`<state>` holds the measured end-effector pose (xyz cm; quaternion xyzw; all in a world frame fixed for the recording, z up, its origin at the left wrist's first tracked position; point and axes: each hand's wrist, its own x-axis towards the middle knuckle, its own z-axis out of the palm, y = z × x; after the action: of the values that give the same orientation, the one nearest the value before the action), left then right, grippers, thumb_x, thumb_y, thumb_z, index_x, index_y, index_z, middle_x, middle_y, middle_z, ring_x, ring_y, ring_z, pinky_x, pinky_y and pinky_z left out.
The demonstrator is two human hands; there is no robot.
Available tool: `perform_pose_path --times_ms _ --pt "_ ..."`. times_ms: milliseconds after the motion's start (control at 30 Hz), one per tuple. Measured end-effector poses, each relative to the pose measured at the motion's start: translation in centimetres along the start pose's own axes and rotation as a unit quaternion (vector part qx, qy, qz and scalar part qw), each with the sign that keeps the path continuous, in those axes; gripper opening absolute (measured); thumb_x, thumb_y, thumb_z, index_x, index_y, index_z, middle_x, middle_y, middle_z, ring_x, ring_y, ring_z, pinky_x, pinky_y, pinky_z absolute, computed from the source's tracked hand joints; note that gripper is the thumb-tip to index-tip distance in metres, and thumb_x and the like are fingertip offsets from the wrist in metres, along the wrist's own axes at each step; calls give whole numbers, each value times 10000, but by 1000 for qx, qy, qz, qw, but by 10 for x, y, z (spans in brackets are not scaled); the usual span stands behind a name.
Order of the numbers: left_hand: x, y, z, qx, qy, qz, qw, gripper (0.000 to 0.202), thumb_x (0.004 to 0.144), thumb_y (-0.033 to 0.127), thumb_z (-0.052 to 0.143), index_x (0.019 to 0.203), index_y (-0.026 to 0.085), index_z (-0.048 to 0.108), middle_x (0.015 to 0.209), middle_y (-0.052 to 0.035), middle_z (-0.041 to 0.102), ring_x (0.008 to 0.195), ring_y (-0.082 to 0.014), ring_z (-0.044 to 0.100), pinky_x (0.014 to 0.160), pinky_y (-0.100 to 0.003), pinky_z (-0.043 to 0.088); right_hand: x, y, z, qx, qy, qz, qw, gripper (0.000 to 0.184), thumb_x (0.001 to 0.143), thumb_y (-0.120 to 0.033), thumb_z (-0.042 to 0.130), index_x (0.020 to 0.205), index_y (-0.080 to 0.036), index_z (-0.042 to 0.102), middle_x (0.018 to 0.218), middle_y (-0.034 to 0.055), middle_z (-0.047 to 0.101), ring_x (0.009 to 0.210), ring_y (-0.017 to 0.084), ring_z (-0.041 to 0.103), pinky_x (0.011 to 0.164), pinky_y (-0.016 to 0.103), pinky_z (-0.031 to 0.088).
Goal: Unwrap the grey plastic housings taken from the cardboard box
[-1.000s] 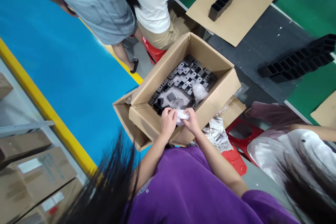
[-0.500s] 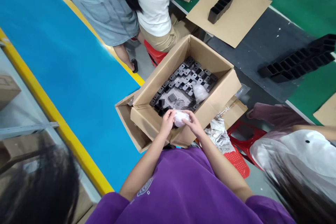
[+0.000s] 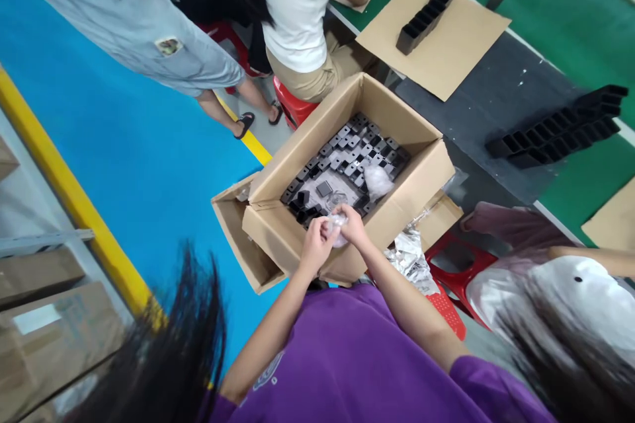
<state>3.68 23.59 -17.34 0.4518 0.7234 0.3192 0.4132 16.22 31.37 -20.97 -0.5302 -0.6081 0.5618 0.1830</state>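
Observation:
My left hand (image 3: 313,244) and my right hand (image 3: 352,225) meet over the near wall of an open cardboard box (image 3: 278,228). Both are closed on a small crumpled clear plastic bag (image 3: 337,230) held between them. The box holds rows of small black and grey parts (image 3: 354,149) on a grey sheet, and another white plastic bag (image 3: 378,180) lies on them at the right.
Two people stand or sit beyond the box, one on a red stool (image 3: 294,100). A work table (image 3: 501,96) at the right carries cardboard sheets (image 3: 444,46) and black slotted trays (image 3: 555,133). Another seated person (image 3: 560,291) and red stools (image 3: 454,258) are at my right. Cardboard boxes (image 3: 44,324) stand left.
My hands have kept working the plastic bag, which now looks smaller and more crumpled between the fingers. The view shifted slightly; a standing person beyond the box stepped.

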Motion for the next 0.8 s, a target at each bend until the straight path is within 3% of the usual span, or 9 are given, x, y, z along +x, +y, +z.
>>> perform_pose_path --times_ms 200,333,433,567,667,733,800 --pt "1 -28 -5 33 21 -25 999 160 931 357 499 878 228 576 852 -42 650 810 -198 637 782 -305 507 -3 10 -11 -5 -114 -28 993 300 688 -186 702 981 -212 643 984 22 625 938 198 624 891 320 511" --pt "4 -42 1 57 41 -49 996 163 967 346 447 881 239 534 820 -37 646 787 -208 645 766 -316 509 4 12 -10 -34 -169 -25 985 240 747 -216 714 971 -212 627 883 -14 639 825 166 621 748 260 506" --pt "2 -47 12 70 41 -47 996 188 977 348 446 840 242 520 852 -54 659 864 -224 664 821 -338 530 17 13 -4 -98 -175 -11 980 168 726 -137 692 846 -213 602 779 -29 631 765 169 600 726 252 470" --pt "2 -53 27 81 33 -50 995 207 1004 348 450 865 234 553 960 -90 703 916 -230 690 825 -345 550 39 13 10 -200 -160 19 966 217 741 7 536 785 -191 613 830 51 683 825 208 632 774 282 453" --pt "19 -64 30 90 40 -63 993 208 1023 342 477 943 193 600 1074 -101 711 997 -219 689 891 -373 554 62 11 13 -255 -190 27 948 220 772 16 561 843 -157 677 905 104 714 883 222 659 823 297 475" --pt "39 -74 28 94 43 -72 992 224 1026 353 515 982 161 623 1047 -77 708 980 -199 685 911 -389 557 84 9 1 -281 -216 30 935 225 756 -50 705 951 -161 718 970 99 724 919 219 671 860 295 497" --pt "61 -84 25 94 34 -74 992 240 1021 366 553 992 145 640 946 -41 701 890 -173 684 872 -378 569 110 9 -24 -311 -221 44 923 461 665 -130 859 1100 -196 722 1077 93 722 987 226 673 907 307 513"
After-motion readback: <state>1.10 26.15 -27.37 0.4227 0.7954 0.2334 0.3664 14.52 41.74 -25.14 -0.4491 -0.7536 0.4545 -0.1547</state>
